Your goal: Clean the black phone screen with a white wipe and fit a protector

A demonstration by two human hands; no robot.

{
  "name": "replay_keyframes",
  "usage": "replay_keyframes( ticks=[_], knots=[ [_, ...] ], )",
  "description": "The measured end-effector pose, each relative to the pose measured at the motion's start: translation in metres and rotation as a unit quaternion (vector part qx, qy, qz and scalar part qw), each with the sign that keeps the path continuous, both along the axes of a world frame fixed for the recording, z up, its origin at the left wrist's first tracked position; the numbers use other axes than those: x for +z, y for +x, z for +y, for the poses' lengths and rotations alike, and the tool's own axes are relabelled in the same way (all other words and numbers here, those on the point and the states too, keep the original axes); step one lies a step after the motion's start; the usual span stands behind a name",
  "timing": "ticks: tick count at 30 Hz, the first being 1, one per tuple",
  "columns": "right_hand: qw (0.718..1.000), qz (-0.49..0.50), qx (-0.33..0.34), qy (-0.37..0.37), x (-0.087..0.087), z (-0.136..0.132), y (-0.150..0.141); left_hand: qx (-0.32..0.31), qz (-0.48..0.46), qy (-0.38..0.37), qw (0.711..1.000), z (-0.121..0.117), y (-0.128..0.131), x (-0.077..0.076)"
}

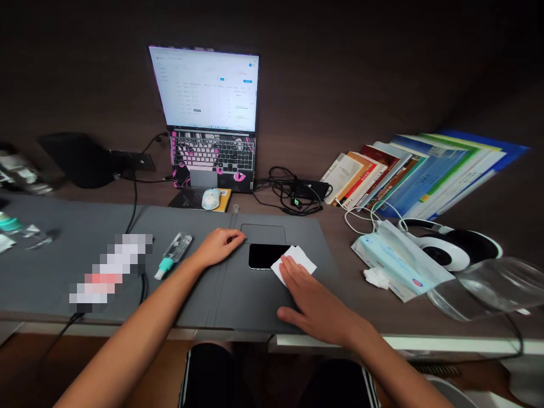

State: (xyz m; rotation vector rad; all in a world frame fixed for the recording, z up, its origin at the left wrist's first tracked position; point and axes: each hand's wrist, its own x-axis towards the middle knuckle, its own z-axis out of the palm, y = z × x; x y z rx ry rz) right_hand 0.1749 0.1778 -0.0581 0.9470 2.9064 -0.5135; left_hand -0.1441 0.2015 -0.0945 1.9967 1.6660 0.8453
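A phone (pixel 267 256) with a dark screen lies flat on the grey desk mat (pixel 259 309). My right hand (pixel 308 294) rests with fingers stretched flat on a folded white tissue (pixel 304 259), thumb held apart. The tissue covers the phone's right end and spills onto the mat. To the left of the phone, my left hand (pixel 219 246) lies on the mat with fingers curled and the thumb close to them; nothing shows in it. A small clear spray bottle (pixel 175 254) with a mint-green top lies on its side beyond my left wrist.
At the back stands an open laptop (pixel 212 153), with a mouse (pixel 211 199) before it. A charger with tangled cable (pixel 308 192) sits beside leaning books (pixel 416 170). Rightward are a tissue pack (pixel 402 260), headphones (pixel 446 249) and a clear jar (pixel 488 289). A blurred-out object (pixel 110 269) lies left.
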Motion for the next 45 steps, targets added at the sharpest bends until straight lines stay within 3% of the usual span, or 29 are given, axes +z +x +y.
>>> replay_keyframes(
  ticks=[9,16,20,30,37,39,42,45],
  knots=[
    [0.996,0.015,0.077,-0.029,0.003,0.005,-0.071,0.005,-0.005,0.007,1.0,-0.001,-0.004,-0.001],
    [0.997,0.015,0.074,-0.003,-0.006,0.023,-0.091,0.01,-0.014,0.015,1.0,-0.001,-0.009,-0.002],
    [0.998,0.019,0.067,0.007,-0.007,0.033,-0.077,0.022,-0.014,0.02,0.999,0.0,-0.013,-0.003],
    [0.995,0.052,-0.042,0.069,-0.018,0.032,0.005,0.042,0.006,0.025,0.999,0.001,-0.014,-0.001],
    [0.985,0.111,-0.055,0.122,-0.035,0.026,0.019,0.032,0.019,0.068,0.997,0.003,-0.012,0.0],
    [0.982,0.132,-0.03,0.129,-0.032,0.021,0.022,0.026,0.025,0.08,0.996,0.004,-0.012,0.0],
    [0.982,0.154,0.004,0.112,-0.015,0.018,0.029,0.022,0.031,0.088,0.995,0.004,-0.012,-0.001],
    [0.964,0.213,-0.037,0.155,0.011,0.034,0.037,0.015,0.038,0.09,0.995,0.004,-0.009,-0.003]
  ],
)
